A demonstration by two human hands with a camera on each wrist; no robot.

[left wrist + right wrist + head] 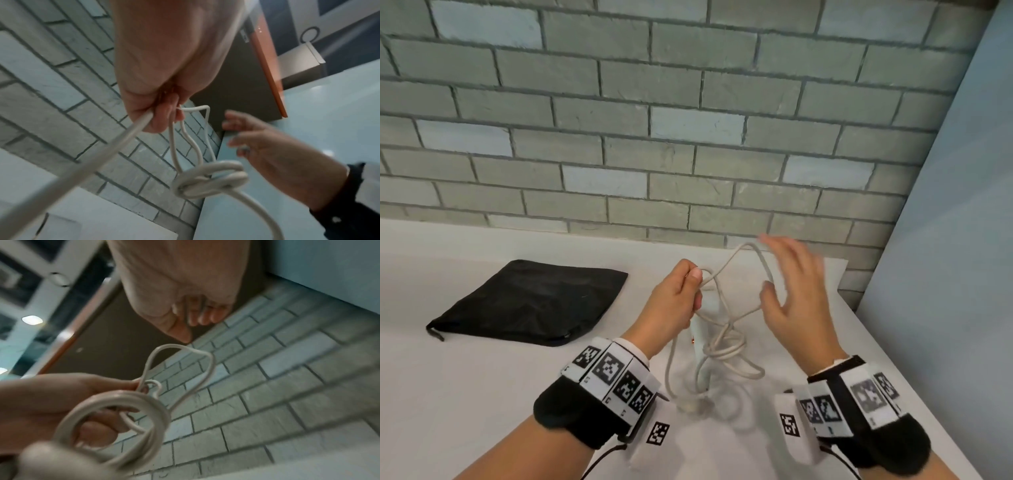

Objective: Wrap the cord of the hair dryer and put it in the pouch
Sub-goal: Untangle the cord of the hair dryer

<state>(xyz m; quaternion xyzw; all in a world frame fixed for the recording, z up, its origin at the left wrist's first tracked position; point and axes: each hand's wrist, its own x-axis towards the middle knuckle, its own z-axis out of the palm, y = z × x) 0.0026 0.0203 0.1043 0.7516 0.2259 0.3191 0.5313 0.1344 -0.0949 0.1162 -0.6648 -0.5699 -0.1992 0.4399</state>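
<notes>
My left hand point(681, 291) is raised above the white table point(482, 394) and pinches several loops of the off-white cord point(722, 346) between thumb and fingers. A larger loop arcs from that grip towards my right hand point(791, 294), which hovers beside it with fingers spread and holds nothing. The rest of the cord hangs in a loose tangle down to the table. The white hair dryer point(700, 337) is mostly hidden under my left hand. In the left wrist view the cord point(207, 178) forms a coiled knot below the left hand point(160, 113). The black pouch point(530, 301) lies flat to the left.
A grey brick wall point(688, 137) runs along the table's far edge. A pale blue wall point(945, 240) stands on the right, close to the table's right edge point(893, 359).
</notes>
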